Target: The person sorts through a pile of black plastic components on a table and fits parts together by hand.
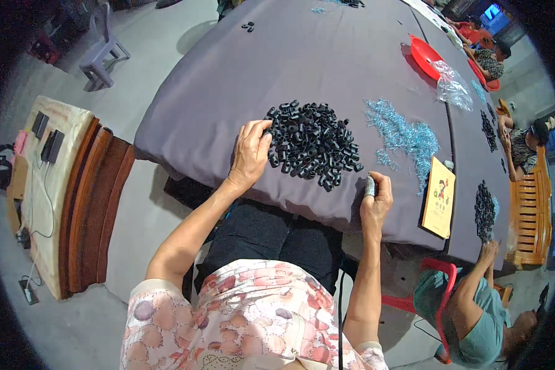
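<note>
Left hand (251, 154) rests fingers on one heap of black rings (311, 145), too many to count; right hand (376, 200) pinches one small grey piece (370, 185) at table edge (228, 179)

Table: a long table (203, 123) is covered by a grey-purple cloth.
Near edge: a heap of small black rings (311, 145) is laid there.
Beside the heap: a scatter of small blue pieces (404, 135) is seen.
Right of it: a yellow card (439, 197), smaller black piles (484, 209).
Far side: a red tray (424, 55), a clear plastic bag (453, 86).
</note>
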### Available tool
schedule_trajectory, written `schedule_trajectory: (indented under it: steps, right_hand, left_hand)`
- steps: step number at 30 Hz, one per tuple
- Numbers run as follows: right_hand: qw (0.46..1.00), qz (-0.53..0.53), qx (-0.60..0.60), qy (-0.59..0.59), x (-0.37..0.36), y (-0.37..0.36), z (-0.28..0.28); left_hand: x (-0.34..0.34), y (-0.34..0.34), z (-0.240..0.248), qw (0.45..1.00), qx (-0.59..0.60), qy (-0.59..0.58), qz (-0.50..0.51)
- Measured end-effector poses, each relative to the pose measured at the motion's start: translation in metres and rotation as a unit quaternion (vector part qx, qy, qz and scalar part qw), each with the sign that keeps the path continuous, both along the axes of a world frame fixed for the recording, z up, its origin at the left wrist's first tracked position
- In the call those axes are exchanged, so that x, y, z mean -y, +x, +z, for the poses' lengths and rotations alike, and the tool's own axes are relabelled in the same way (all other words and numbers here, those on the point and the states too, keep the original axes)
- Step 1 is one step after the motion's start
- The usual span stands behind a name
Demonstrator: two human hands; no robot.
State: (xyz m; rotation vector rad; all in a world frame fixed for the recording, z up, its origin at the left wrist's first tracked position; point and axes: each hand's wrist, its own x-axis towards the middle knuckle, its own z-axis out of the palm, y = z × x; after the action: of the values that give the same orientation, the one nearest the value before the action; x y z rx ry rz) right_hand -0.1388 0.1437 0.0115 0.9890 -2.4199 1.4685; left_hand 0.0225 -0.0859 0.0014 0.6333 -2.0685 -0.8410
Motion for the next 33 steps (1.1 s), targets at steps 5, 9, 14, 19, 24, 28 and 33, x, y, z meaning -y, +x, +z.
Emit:
schedule_trajectory:
  steps: [5, 9, 14, 19, 24, 28, 33]
  right_hand:
    - [0.999, -0.010, 0.032, -0.019, 0.000, 0.001, 0.000]
    - [0.998, 0.012, 0.054, -0.021, 0.000, -0.002, -0.002]
    - [0.999, 0.015, 0.041, -0.017, -0.002, -0.001, 0.002]
    - [0.999, 0.015, 0.043, -0.022, -0.001, -0.001, 0.003]
    - [0.999, 0.027, 0.035, -0.028, -0.002, -0.003, 0.002]
    - [0.999, 0.023, 0.029, -0.020, -0.001, -0.003, 0.003]
    - [0.999, 0.025, 0.027, -0.020, -0.002, -0.004, 0.000]
  left_hand:
    - [0.001, -0.001, 0.001, 0.999, 0.011, -0.029, -0.013]
    - [-0.005, -0.016, 0.012, 0.987, 0.013, -0.142, -0.069]
    - [-0.022, -0.055, 0.022, 0.955, 0.112, -0.220, -0.164]
    - [-0.028, -0.075, 0.014, 0.924, 0.211, -0.273, -0.166]
    - [-0.021, -0.091, 0.009, 0.925, 0.226, -0.268, -0.146]
    - [-0.011, -0.096, 0.007, 0.918, 0.262, -0.271, -0.126]
    - [-0.008, -0.093, 0.009, 0.912, 0.283, -0.264, -0.133]
